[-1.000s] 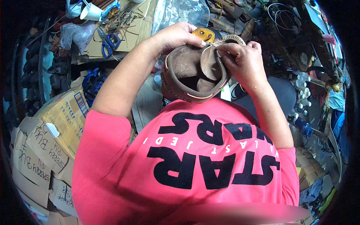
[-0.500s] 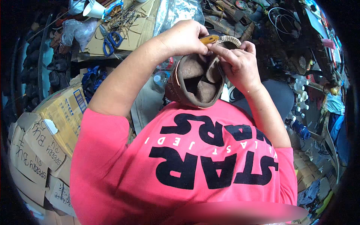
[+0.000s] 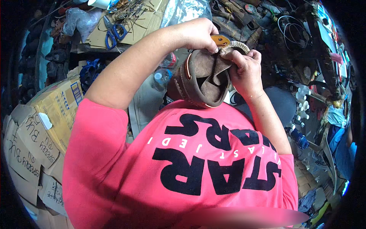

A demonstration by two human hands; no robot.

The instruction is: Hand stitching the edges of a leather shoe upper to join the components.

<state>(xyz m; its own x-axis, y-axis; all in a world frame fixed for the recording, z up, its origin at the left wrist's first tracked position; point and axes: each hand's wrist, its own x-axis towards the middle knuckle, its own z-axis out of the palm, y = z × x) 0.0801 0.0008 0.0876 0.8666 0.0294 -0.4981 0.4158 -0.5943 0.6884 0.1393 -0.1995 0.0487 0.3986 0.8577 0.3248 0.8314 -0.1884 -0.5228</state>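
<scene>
A brown leather shoe (image 3: 182, 86) with pale stitching and a lace along its side rests near my chest, its opening facing up. My left hand (image 3: 204, 35) is closed at its far edge, thumb and fingers pinching beside a tan leather piece (image 3: 221, 40) with small dark holes. My right hand (image 3: 247, 72) grips the shoe's right side, thumb pressed on the rim close to a pale ribbed edge (image 3: 239, 46). The fingers of my right hand are partly hidden behind the shoe.
Blue-handled scissors (image 3: 113, 33) and thin strips (image 3: 131, 17) lie on cardboard at the far left. Plastic bottles (image 3: 163, 75) stand beyond my left forearm. Cardboard boxes (image 3: 57, 110) crowd the left; small white-capped bottles (image 3: 302, 101) stand at right.
The shoe has turned, showing more of its stitched left side. My left hand has shifted slightly right, and my right index finger has drawn back from the tan piece.
</scene>
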